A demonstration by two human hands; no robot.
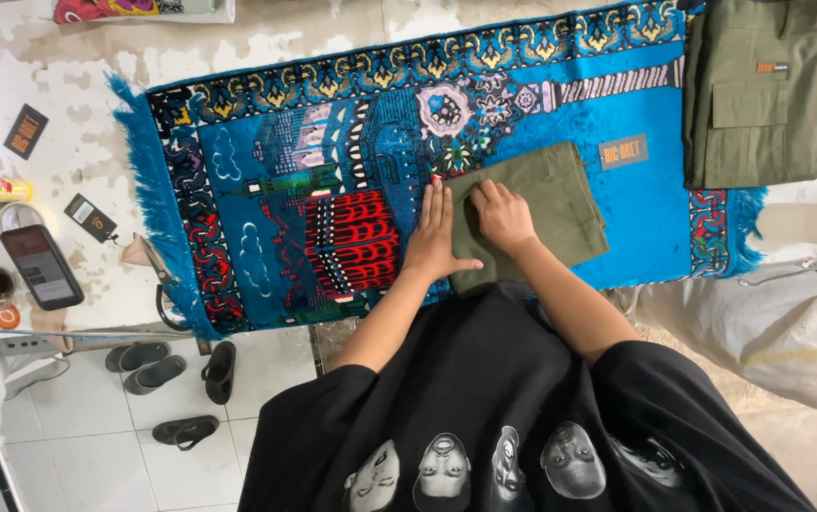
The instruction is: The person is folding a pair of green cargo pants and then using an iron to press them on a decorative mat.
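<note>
A worn white worktable (77, 142) carries a blue patterned fringed rug (636, 218). On the rug lies a folded olive-green cloth garment (560, 204), just in front of the person. The left hand (437, 237) lies flat with fingers together, half on the rug and half on the garment's edge; the right hand (503, 216) presses on the garment, fingers curled, gripping nothing. A second folded olive garment (750, 104) lies at the rug's far right. A black phone (41, 267), card tags (26, 130) and scissors (157, 275) lie left, well apart.
</note>
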